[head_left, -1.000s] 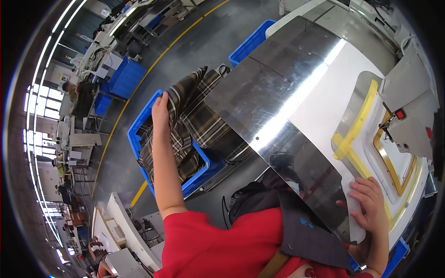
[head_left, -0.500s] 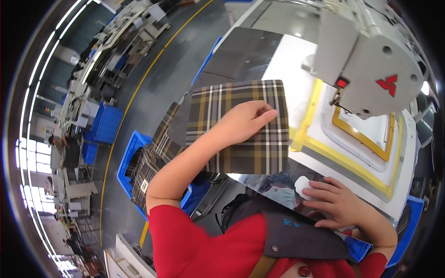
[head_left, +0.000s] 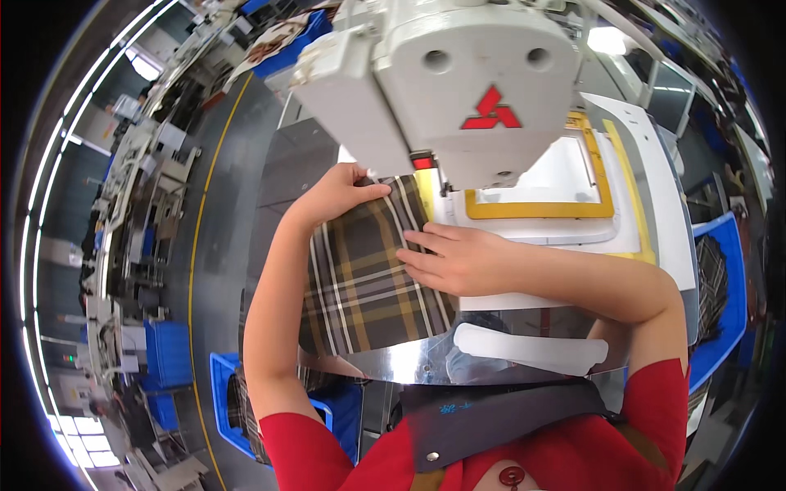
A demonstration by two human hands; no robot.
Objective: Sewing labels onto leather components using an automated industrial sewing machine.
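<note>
A plaid brown, olive and white fabric panel (head_left: 356, 282) lies on the shiny metal plate left of a white sewing machine head (head_left: 483, 98) with a red mark. My left hand (head_left: 344, 192) grips its upper left edge, thumb on top, just below the machine. My right hand (head_left: 438, 254) lies open with spread fingers on the fabric's right side. A yellow frame (head_left: 540, 209) sits on white boards beside the machine, with yellow strips (head_left: 630, 188) along one side. A white curved strip (head_left: 532, 348) lies near the front edge.
Blue bins with plaid fabric stand low at left (head_left: 221, 393) and right (head_left: 729, 327). Another blue bin (head_left: 295, 45) with cloth is beyond the machine. An aisle with a yellow line (head_left: 196, 270) runs along the left, past workbenches and blue crates (head_left: 168, 352).
The plaid panel has moved from the left bin onto the plate, then right to the machine. My right hand has moved up onto it. My view has turned toward the machine.
</note>
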